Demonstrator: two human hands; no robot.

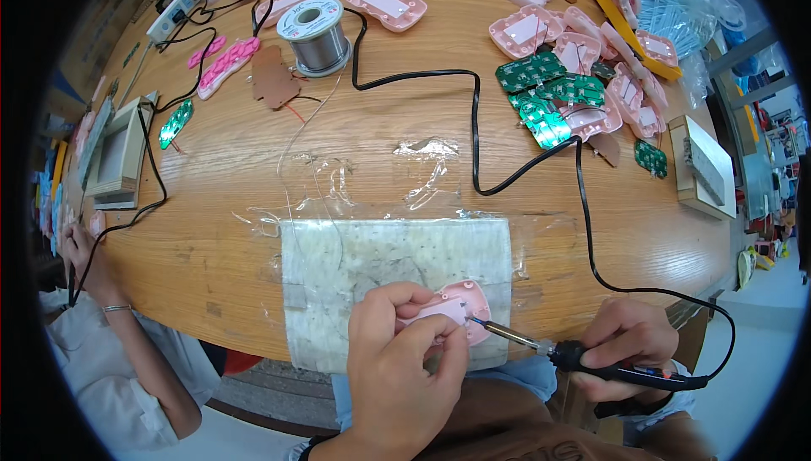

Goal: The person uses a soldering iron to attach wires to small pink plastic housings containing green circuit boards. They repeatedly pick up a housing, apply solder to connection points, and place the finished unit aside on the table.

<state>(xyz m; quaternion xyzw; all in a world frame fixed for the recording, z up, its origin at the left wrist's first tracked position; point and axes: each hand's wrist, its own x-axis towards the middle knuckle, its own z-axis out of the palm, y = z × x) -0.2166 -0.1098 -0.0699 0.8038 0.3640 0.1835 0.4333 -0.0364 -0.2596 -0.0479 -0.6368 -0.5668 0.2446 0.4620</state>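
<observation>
Wooden table [405, 123] is partly covered by a whitish mat [325, 292]. Right of the mat, a soldering iron [553, 351] is gripped by the right hand [629, 344]. Over the mat's lower right, a pink shell's [480, 301] left side is covered by the left hand's [399, 372] curled fingers; whether clamped cannot be told.

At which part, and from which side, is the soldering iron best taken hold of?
Probably by the thick black handle, from the right, as the right hand does: the slim metal shaft, perhaps hot, points left toward the pink shell.
</observation>
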